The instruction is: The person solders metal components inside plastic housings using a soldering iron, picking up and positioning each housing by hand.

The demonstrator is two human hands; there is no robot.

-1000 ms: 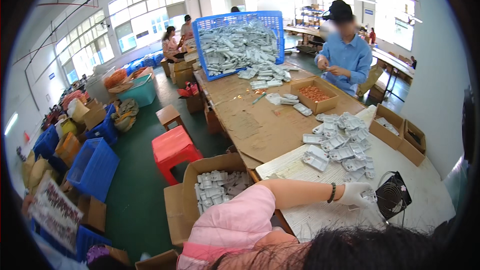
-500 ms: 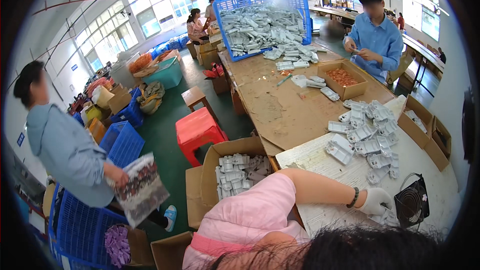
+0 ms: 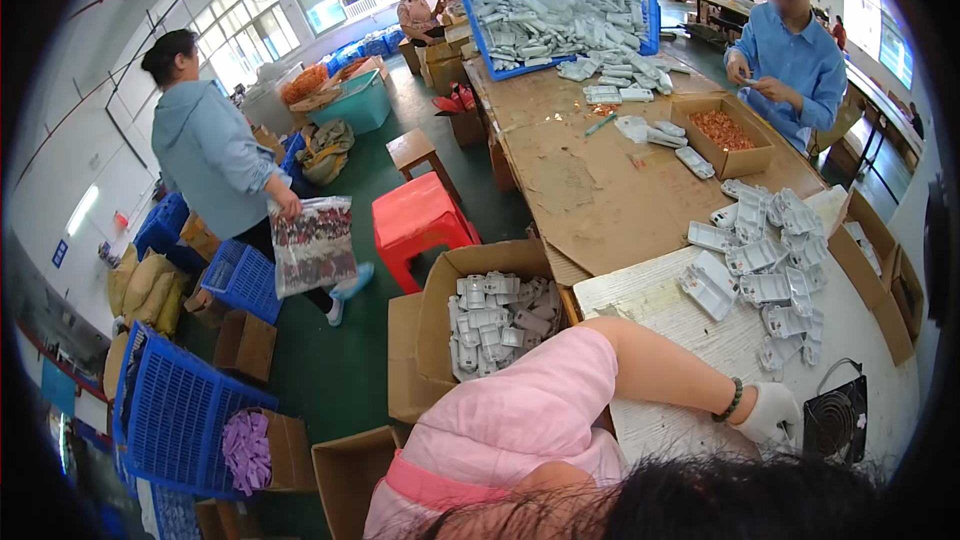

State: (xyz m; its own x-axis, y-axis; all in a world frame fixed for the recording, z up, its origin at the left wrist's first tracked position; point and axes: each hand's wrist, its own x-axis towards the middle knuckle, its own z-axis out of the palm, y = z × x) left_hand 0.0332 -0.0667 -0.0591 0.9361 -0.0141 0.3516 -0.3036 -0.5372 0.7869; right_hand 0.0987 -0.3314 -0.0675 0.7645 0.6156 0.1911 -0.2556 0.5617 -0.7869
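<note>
My left hand (image 3: 772,414), in a white glove with a dark bead bracelet at the wrist, is low on the right above the white worktop (image 3: 660,420). Its fingers are bent together, and what they hold is mostly hidden by the hand and the hair below. Just right of it stands a small black fan (image 3: 836,420) with a wire handle. Beyond the hand, white plastic housings (image 3: 765,285) with open compartments lie in a loose pile. My right hand is out of sight.
A carton of white housings (image 3: 500,325) stands left of my arm. Across the cardboard-covered table (image 3: 560,190), a person in blue (image 3: 800,60) sits by a box of copper-coloured parts (image 3: 722,130). A tilted blue crate (image 3: 560,10) spills white parts. Another person (image 3: 210,150) walks at left.
The whole view has shifted, so the table sits slightly higher and further right. At left, the person carrying a clear bag has walked further away. Less of the white piece at my left fingers shows.
</note>
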